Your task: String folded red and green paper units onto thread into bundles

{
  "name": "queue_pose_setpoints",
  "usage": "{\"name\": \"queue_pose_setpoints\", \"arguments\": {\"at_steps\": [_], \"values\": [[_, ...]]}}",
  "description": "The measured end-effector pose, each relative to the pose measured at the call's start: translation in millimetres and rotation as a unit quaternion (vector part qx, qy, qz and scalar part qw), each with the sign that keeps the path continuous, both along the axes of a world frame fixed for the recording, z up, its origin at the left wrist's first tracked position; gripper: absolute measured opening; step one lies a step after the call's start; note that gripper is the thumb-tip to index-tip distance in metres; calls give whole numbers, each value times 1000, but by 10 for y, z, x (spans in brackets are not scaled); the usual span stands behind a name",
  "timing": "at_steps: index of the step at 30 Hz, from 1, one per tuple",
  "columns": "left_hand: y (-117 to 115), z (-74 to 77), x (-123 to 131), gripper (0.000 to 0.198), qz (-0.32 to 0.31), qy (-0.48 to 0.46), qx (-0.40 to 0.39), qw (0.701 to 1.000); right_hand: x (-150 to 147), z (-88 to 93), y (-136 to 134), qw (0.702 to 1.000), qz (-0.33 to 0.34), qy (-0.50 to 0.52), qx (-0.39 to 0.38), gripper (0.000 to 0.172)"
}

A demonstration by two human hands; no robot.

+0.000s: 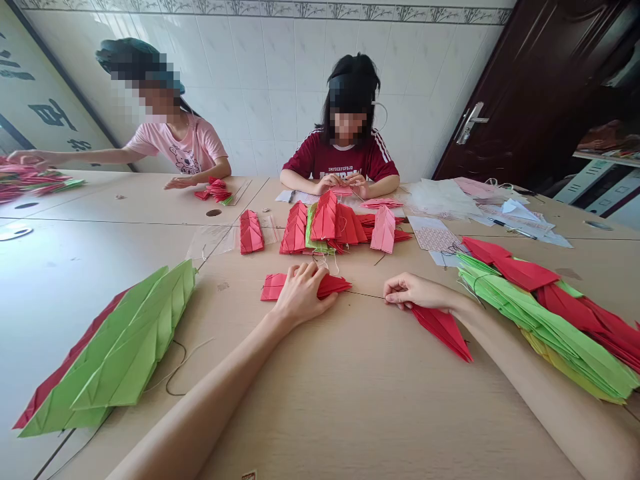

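Observation:
My left hand (304, 292) curls over a red folded paper piece (273, 287) lying flat on the table, its fingers at the far edge and its thumb at the near side. A thin dark thread (367, 294) runs from the right tip of that piece to my right hand (405, 291). The fingers of my right hand are closed in a pinch on the thread. Another red folded paper piece (443, 330) lies partly beneath my right wrist, its pointed end toward me.
Large green folded papers (135, 340) lie at left, a green and red stack (545, 313) at right. Ahead are a pile of red folded papers (327, 220), a pink piece (384, 229) and printed sheets (435, 235). Two people sit across the table (320, 413), handling papers.

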State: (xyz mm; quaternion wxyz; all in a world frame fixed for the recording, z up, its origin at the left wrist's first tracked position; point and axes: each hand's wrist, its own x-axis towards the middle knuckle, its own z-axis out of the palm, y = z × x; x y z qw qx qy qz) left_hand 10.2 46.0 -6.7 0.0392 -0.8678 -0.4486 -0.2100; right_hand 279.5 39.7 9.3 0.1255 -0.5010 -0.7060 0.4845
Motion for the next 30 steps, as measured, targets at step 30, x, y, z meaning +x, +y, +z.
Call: {"name": "queue_pose_setpoints", "arguments": {"at_steps": [30], "values": [[-19, 44, -5, 38, -47, 0, -27, 999, 93, 5, 36, 987, -87, 119, -71, 31]]}}
